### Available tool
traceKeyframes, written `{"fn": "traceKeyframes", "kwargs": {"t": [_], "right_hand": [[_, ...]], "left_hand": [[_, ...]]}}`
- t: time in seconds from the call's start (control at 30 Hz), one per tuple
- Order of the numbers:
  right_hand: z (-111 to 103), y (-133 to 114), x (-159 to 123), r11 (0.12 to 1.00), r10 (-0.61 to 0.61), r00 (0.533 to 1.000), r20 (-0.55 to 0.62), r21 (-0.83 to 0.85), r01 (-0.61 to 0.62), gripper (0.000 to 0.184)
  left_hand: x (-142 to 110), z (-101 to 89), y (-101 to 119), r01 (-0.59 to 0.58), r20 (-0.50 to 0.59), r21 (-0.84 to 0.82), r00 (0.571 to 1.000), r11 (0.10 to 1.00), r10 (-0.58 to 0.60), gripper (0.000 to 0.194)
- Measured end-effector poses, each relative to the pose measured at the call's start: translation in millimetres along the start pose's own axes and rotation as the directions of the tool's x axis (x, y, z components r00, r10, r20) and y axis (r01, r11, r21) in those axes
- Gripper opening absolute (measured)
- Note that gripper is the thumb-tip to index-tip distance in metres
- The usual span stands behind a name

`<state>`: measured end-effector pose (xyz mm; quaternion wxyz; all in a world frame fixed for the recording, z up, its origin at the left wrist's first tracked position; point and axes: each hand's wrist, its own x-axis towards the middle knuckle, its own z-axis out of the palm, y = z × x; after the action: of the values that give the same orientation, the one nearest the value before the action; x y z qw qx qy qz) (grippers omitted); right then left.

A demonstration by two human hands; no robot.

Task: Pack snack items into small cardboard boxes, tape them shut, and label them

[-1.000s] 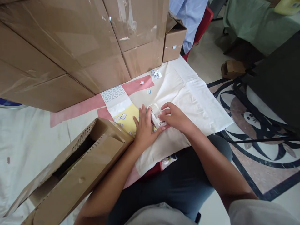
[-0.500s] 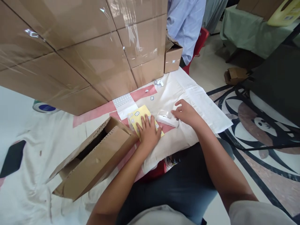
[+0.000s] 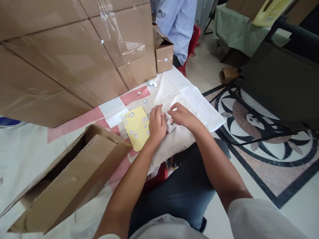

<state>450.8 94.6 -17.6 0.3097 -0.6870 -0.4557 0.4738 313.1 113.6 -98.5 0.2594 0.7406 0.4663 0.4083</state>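
A white tape dispenser (image 3: 170, 127) lies at the table's front edge, mostly hidden by my hands. My left hand (image 3: 157, 123) is curled against its left side. Above its right side, my right hand (image 3: 181, 116) has thumb and fingers pinched together; whatever they grip is too small to make out. Just left of my left hand is a yellow sheet of paper (image 3: 138, 132) with several small white, dark-outlined paper pieces on it. A white sheet printed with rows of outlined shapes (image 3: 113, 108) lies behind the yellow paper.
Taped cardboard boxes (image 3: 69, 59) are stacked high along the back left. An open cardboard box (image 3: 82, 176) leans at the left front; a smaller box (image 3: 164, 56) stands at the far corner. Paper scraps (image 3: 152, 84) lie nearby. A person in a blue shirt (image 3: 178, 26) sits beyond.
My left hand has left the yellow paper and moved right to the tape dispenser. My right hand's fingers have closed into a pinch. The view has shifted to the right.
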Motion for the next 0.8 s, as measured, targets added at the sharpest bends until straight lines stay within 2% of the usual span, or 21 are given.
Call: {"fn": "traceKeyframes", "kwargs": {"t": [0.2, 0.3, 0.47, 0.8], "right_hand": [[-0.4, -1.7, -12.9, 0.997, -0.049, 0.998, 0.025, -0.054, 0.050, 0.023], [-1.3, -0.5, -21.1, 0.986, -0.108, 0.994, 0.014, -0.124, 0.109, 0.021], [-4.4, 10.0, -30.2, 0.979, -0.157, 0.988, 0.006, -0.130, 0.156, 0.019], [-9.0, 39.1, -43.6, 0.993, -0.118, 0.993, 0.023, 0.026, 0.117, 0.020]], "left_hand": [[-5.5, -7.5, -5.6, -0.096, 0.038, 0.003, 0.995, 0.995, 0.096, 0.042], [-5.4, -8.7, -4.5, -0.100, 0.040, 0.003, 0.994, 0.995, 0.100, 0.041], [-5.3, -6.1, -0.8, -0.102, 0.072, 0.013, 0.992, 0.995, 0.101, 0.037], [-6.6, -7.5, 1.5, -0.163, 0.117, 0.019, 0.980, 0.986, 0.160, 0.035]]}}
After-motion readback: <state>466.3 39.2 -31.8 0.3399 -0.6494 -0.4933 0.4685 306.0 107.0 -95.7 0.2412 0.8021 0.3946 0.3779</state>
